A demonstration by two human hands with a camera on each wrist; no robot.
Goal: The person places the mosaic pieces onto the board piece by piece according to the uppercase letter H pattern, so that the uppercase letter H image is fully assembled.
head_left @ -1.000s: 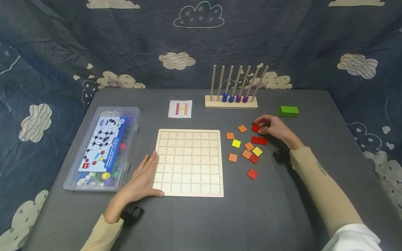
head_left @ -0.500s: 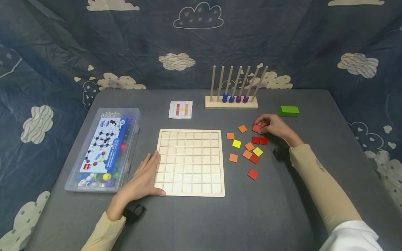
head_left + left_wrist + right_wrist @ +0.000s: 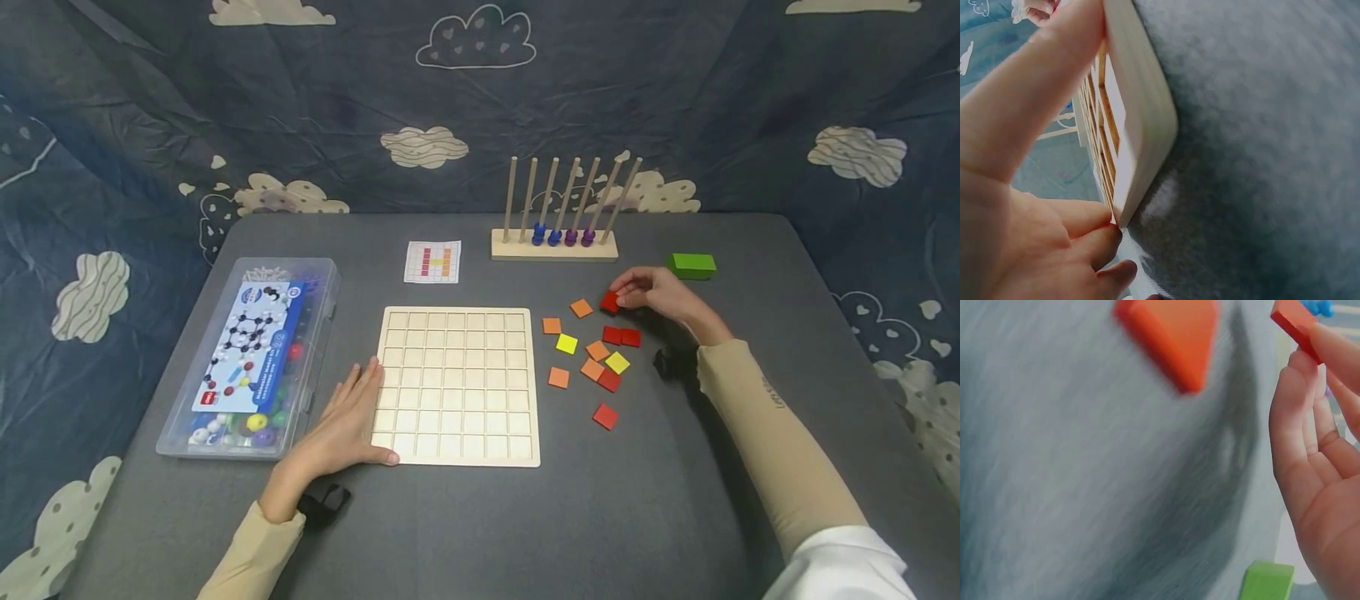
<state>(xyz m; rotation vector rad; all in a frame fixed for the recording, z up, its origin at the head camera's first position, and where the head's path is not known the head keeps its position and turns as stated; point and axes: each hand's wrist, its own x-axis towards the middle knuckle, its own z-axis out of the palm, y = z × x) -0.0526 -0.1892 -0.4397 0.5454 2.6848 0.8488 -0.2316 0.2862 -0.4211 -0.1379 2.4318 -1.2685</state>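
A square wooden grid board [image 3: 459,387] lies on the grey table. My left hand [image 3: 339,425] rests at its left edge, fingers along the side and thumb at the near left corner; the left wrist view shows the thumb [image 3: 1035,81] against the board's edge. Between thumb and fingertips my right hand [image 3: 663,296] pinches a red square tile [image 3: 610,301]. In the right wrist view that red tile [image 3: 1297,324] is held clear of the cloth. Loose red tiles [image 3: 605,417], orange tiles [image 3: 558,377] and yellow tiles [image 3: 566,343] lie scattered right of the board.
A printed pattern card [image 3: 432,262] lies behind the board. Farther back stands a wooden peg rack [image 3: 555,248] with blue and purple beads. A green block [image 3: 692,266] sits at the back right, and a clear plastic case [image 3: 247,358] of colourful pieces at the left.
My right hand has taken hold of the red tile and lifted it off the table. The left hand stays at the board's edge.
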